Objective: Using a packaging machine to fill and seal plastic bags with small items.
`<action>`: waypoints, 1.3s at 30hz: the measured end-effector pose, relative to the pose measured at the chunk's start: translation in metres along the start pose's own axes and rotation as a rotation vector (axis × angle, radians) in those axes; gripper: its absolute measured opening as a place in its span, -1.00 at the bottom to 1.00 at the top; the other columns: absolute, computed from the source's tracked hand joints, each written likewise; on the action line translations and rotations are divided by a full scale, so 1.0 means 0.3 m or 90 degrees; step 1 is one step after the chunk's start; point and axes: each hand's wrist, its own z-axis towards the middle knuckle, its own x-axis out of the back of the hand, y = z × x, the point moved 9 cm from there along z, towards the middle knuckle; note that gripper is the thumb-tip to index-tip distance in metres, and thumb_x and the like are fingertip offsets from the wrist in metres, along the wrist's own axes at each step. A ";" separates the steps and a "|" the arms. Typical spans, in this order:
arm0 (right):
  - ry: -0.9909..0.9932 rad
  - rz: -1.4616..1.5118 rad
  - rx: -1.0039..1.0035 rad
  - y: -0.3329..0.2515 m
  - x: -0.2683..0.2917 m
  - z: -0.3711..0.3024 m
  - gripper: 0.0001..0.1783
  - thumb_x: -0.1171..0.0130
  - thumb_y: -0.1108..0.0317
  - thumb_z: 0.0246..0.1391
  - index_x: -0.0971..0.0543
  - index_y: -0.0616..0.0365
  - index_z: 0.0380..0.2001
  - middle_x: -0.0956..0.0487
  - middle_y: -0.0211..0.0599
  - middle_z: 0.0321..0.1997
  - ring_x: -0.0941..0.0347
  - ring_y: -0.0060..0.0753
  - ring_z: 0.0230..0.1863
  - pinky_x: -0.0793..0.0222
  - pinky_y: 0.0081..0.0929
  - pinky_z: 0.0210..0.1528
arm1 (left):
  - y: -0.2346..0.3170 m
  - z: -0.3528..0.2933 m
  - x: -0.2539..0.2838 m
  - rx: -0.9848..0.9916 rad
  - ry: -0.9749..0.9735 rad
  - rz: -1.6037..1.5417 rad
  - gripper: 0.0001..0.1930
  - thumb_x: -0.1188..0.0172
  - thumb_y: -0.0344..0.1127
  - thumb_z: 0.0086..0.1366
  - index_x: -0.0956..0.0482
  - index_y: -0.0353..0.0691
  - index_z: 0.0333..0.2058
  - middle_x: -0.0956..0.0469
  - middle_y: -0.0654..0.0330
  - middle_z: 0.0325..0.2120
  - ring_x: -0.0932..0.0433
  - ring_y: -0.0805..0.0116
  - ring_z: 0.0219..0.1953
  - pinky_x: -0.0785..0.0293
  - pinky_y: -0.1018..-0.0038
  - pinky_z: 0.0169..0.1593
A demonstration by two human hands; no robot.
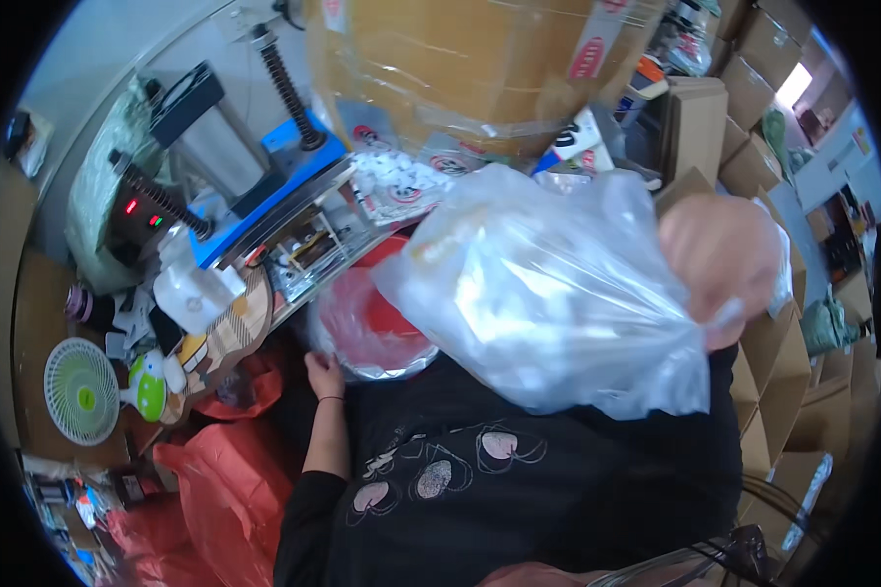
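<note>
My right hand is raised at the right, blurred and close to the camera. Its fingers are closed round the gathered neck of a bulging translucent plastic bag. The bag hangs sideways across my front, and its pale contents cannot be made out. Below its left end is a red basin lined with clear plastic film, partly covered by the bag. My left hand is at the near left edge of the basin, fingers bent in against the lined rim.
A blue-topped press machine with springs stands at the back left. Behind the bag is a large taped carton. A green fan and a red plastic bag lie to the left. Open cardboard boxes crowd the right.
</note>
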 end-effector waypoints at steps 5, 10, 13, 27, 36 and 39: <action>0.204 -0.120 -0.098 -0.253 -0.088 -0.117 -0.87 -0.30 0.39 0.14 -0.64 0.21 -0.43 -0.56 -0.34 -0.54 -0.48 -0.34 -0.57 -0.26 -0.38 -0.53 | -0.239 0.059 -0.043 0.243 -0.089 -0.270 -0.91 -0.16 -0.41 0.28 -0.56 -0.31 -0.32 -0.51 0.30 -0.53 -0.45 0.46 -0.52 -0.40 0.48 -0.47; 0.567 -0.178 -0.536 -0.187 -0.169 -0.475 -0.81 -0.34 0.31 0.13 -0.62 0.22 -0.35 -0.59 -0.35 -0.45 -0.54 -0.36 -0.41 -0.41 -0.44 -0.34 | -0.086 0.048 0.012 -0.009 -0.058 -0.235 -0.86 -0.19 -0.39 0.29 -0.44 -0.20 -0.44 -0.36 0.37 -0.53 -0.28 0.59 -0.45 -0.26 0.62 -0.36; 0.855 -0.111 -0.777 -0.205 -0.224 -0.961 -0.84 -0.36 0.37 0.09 -0.62 0.19 -0.30 -0.61 -0.48 -0.36 -0.50 -0.63 -0.29 -0.41 -0.54 -0.22 | 0.004 0.070 -0.033 -0.094 -0.106 -0.245 -0.81 -0.22 -0.41 0.30 -0.39 -0.17 -0.47 -0.32 0.38 -0.52 -0.24 0.60 -0.43 -0.22 0.64 -0.33; 0.833 -1.185 -0.902 -0.413 0.126 -1.483 -0.50 -0.26 0.31 0.11 -0.49 0.16 0.13 -0.54 0.03 0.15 -0.49 0.04 0.16 -0.37 -0.19 0.22 | 0.167 -0.060 -0.070 -0.155 -0.192 -0.186 -0.70 -0.26 -0.48 0.29 -0.29 -0.14 -0.50 -0.16 0.46 -0.56 -0.10 0.62 -0.50 -0.13 0.60 -0.41; 0.095 0.171 -0.669 0.953 -0.533 -0.320 -0.63 -0.19 0.02 0.25 -0.64 0.12 -0.18 -0.68 -0.17 -0.31 -0.61 -0.12 -0.25 -0.48 -0.21 -0.17 | 0.176 -0.074 -0.004 -0.203 -0.137 -0.102 -0.85 -0.26 -0.54 0.21 -0.43 -0.27 -0.45 -0.28 0.30 -0.56 -0.25 0.46 -0.50 -0.25 0.50 -0.38; 0.032 0.043 -0.452 1.122 -0.667 0.067 -0.68 -0.21 0.10 0.21 -0.62 0.10 -0.13 -0.65 -0.15 -0.22 -0.59 -0.09 -0.11 -0.47 -0.19 -0.07 | 0.260 -0.102 0.004 -0.282 -0.092 -0.082 -0.90 -0.24 -0.58 0.13 -0.58 -0.30 -0.35 -0.39 0.16 -0.53 -0.38 0.30 -0.46 -0.34 0.42 -0.34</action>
